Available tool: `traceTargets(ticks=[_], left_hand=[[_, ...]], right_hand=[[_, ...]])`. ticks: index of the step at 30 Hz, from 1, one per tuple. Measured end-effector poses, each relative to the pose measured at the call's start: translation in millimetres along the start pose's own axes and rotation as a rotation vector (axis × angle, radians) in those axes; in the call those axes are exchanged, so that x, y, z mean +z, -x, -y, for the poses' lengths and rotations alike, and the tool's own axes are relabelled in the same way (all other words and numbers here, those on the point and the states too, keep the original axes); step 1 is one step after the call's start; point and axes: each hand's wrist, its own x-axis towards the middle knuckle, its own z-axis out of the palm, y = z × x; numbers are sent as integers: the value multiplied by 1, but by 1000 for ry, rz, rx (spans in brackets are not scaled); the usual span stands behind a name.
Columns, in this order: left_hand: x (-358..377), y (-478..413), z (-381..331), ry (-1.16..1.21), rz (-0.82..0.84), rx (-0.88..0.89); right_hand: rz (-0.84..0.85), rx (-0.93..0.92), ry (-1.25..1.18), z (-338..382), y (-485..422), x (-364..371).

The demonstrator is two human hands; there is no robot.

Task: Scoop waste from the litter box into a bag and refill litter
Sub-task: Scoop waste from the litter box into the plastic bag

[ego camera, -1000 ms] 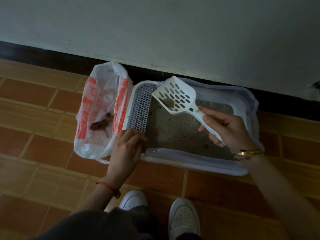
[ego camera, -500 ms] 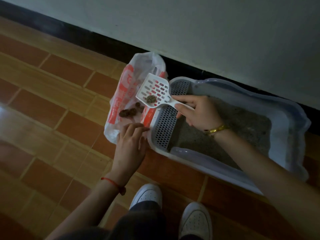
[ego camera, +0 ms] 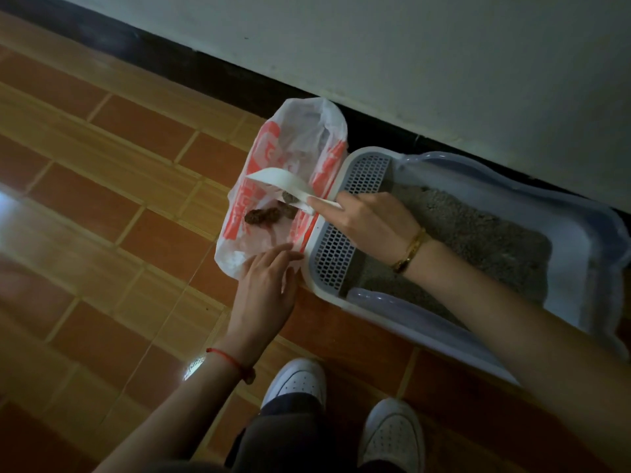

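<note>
White shoes (ego camera: 297,379) stand on brown floor tiles (ego camera: 102,199).

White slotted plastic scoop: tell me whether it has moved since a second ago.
Yes. The white slotted plastic scoop has gone left, from above the pale blue litter box to over the red-and-white plastic bag.

Plain pale wall (ego camera: 444,63) across top, a few small marks, w/ black skirting (ego camera: 205,68) along its foot, running diag. from upper left down to right. Floor (ego camera: 102,206): red-brown rect. tiles btwn lighter wood-look strips, glossy. Light dim overall; soft glare patch (ego camera: 8,216) at far left edge, small bright reflection (ego camera: 193,367) lower centre
</note>
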Motion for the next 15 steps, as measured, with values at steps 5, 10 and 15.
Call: traceTargets(ticks=[5, 10, 15], left_hand=[[0, -1, -5, 9, -2, -8], [0, -4, -7, 11, -11, 10], [6, -12, -17, 49, -26, 82]], right_hand=[[-36, -34, 77, 0, 10, -10], [-102, 245, -262, -5, 17, -23], [-256, 825, -792, -16, 52, -52]])
